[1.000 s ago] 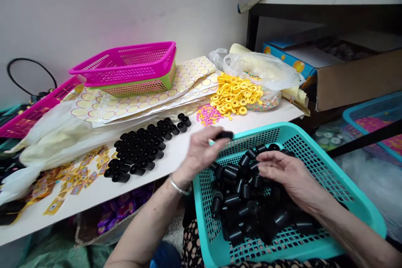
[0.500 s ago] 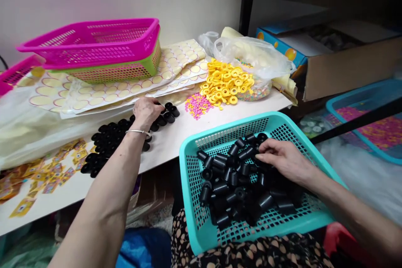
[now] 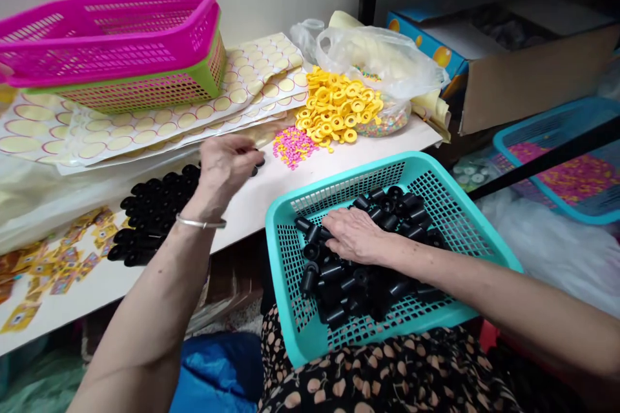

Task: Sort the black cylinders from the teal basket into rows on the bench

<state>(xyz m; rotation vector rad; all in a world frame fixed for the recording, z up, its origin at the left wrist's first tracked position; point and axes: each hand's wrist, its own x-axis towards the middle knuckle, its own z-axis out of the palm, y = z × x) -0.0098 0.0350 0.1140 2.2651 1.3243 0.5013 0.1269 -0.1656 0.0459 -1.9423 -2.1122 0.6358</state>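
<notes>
My left hand is above the white tabletop, its thumb and fingers closed in a pinch. Black cylinder ends show right at its fingertips; whether it grips one is hidden. Beside its wrist, a cluster of short black plastic cylinders stands packed in rows. My right hand reaches palm down into a turquoise basket on my lap. Its fingers curl over loose black cylinders in there, fingertips partly out of sight among them.
Pink bits and yellow rings lie heaped beyond the basket, near a clear plastic bag. Stacked pink baskets rest on circle-printed sheets. Yellow packets lie left. A cardboard box stands right.
My right hand has moved left across the basket, from its right side to the middle-left. My left hand has shifted toward the row's right end. The view has tilted slightly down and right.
</notes>
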